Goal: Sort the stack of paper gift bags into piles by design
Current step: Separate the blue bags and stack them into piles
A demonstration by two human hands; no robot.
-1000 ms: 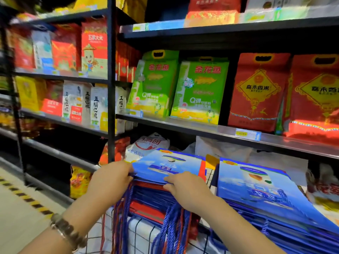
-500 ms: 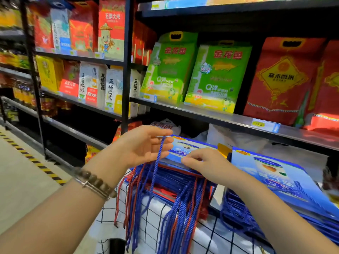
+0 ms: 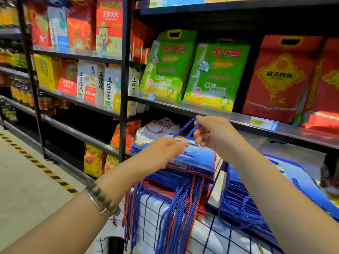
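Starting at the left, a store shelf rack (image 3: 124,74) carries rice packs on three visible levels, and a yellow-and-black striped line (image 3: 42,167) runs along the floor. One wrist with two bracelets (image 3: 102,204) leads to the left hand (image 3: 165,153), whose grip is closed on the near edge of the top gift bag (image 3: 198,158); how tightly it pinches is hidden by the fingers. That bag is blue with a sky print and lies on the left stack of gift bags (image 3: 176,182), which sits at the near left edge of a tabletop covered with a white checked cloth (image 3: 152,213). This stack mixes blue and red bags, too many to count, and their blue and red cord handles (image 3: 183,208) hang over the tabletop's near edge. The right hand (image 3: 212,136) is raised above the stack, its grip closed on one blue cord handle (image 3: 189,125) that loops up from the top bag. Behind the hands, two green rice bags (image 3: 216,76) stand side by side on the shelf, with two red rice bags (image 3: 280,79) further right. At the tabletop's right edge lies a second pile (image 3: 286,182), all blue bags as far as can be seen.
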